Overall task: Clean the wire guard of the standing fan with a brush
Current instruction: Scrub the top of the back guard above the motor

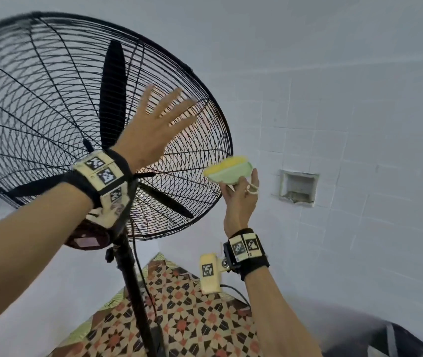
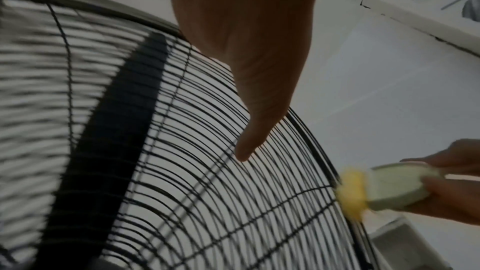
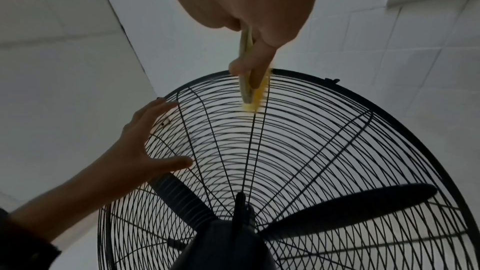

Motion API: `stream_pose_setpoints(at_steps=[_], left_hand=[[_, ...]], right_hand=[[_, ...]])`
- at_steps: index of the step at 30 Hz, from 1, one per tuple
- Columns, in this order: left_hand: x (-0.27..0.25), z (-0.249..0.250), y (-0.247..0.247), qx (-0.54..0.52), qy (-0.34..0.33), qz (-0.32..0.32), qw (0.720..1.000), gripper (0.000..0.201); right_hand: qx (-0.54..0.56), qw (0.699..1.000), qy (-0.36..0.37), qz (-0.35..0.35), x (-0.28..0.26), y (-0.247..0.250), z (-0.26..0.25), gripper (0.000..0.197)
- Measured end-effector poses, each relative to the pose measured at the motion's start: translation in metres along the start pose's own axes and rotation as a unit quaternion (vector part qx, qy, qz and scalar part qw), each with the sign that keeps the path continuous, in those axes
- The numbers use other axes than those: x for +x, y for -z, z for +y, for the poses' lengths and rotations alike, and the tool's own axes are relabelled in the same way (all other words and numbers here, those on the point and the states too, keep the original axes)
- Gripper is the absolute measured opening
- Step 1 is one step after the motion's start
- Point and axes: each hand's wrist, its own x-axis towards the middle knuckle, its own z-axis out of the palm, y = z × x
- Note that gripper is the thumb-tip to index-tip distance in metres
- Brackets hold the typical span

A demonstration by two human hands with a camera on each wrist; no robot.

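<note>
The standing fan's black wire guard (image 1: pixel 50 104) fills the upper left of the head view, with dark blades behind the wires. My left hand (image 1: pixel 153 127) lies flat on the guard's right part, fingers straight and spread; it also shows as the left hand (image 3: pixel 145 143). My right hand (image 1: pixel 241 199) grips a pale green brush (image 1: pixel 231 171) with yellow bristles at the guard's right rim. The brush's bristles (image 2: pixel 350 194) touch the guard (image 2: pixel 207 171) at its rim. In the right wrist view the brush (image 3: pixel 250 87) lies against the wires (image 3: pixel 285 151).
The fan's black pole (image 1: pixel 133 292) runs down to a patterned tiled floor (image 1: pixel 187 318). A white tiled wall (image 1: pixel 359 112) with a small recessed box (image 1: pixel 298 188) stands close behind the brush. A power cord (image 1: pixel 236 292) hangs by the pole.
</note>
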Motion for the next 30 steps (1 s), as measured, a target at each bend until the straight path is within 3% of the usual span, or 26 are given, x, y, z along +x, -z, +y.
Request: stream_pose_setpoints(at_steps=[5, 12, 14, 18, 23, 27, 28, 30], left_hand=[[-0.015, -0.046, -0.005, 0.017, 0.057, 0.015, 0.998, 0.11], [-0.013, -0.048, -0.011, -0.003, 0.037, 0.07, 0.997, 0.105], [-0.006, -0.047, -0.009, 0.002, 0.035, 0.068, 0.997, 0.108], [0.002, -0.046, -0.009, -0.008, 0.041, 0.072, 0.997, 0.107], [0.001, -0.047, -0.009, -0.012, 0.026, 0.073, 0.997, 0.108], [0.001, -0.05, -0.01, -0.03, 0.021, 0.073, 0.997, 0.099], [0.001, -0.051, -0.009, -0.034, 0.022, 0.07, 0.997, 0.098], [0.001, -0.053, -0.005, -0.041, 0.018, 0.065, 0.997, 0.098]], right_hand=[[-0.099, 0.994, 0.006, -0.043, -0.017, -0.016, 0.021, 0.058], [-0.014, 0.992, 0.024, 0.12, 0.016, -0.011, -0.001, 0.056], [-0.035, 0.994, 0.008, 0.102, 0.019, -0.008, -0.004, 0.055], [-0.13, 0.992, 0.007, -0.002, 0.014, -0.003, -0.004, 0.05], [-0.029, 0.994, 0.038, 0.101, 0.018, -0.019, -0.006, 0.057], [-0.112, 0.994, -0.002, 0.014, -0.005, -0.023, 0.016, 0.059], [-0.114, 0.993, -0.003, 0.013, -0.008, -0.021, 0.017, 0.057], [-0.067, 0.995, 0.016, 0.078, -0.003, -0.016, 0.012, 0.056]])
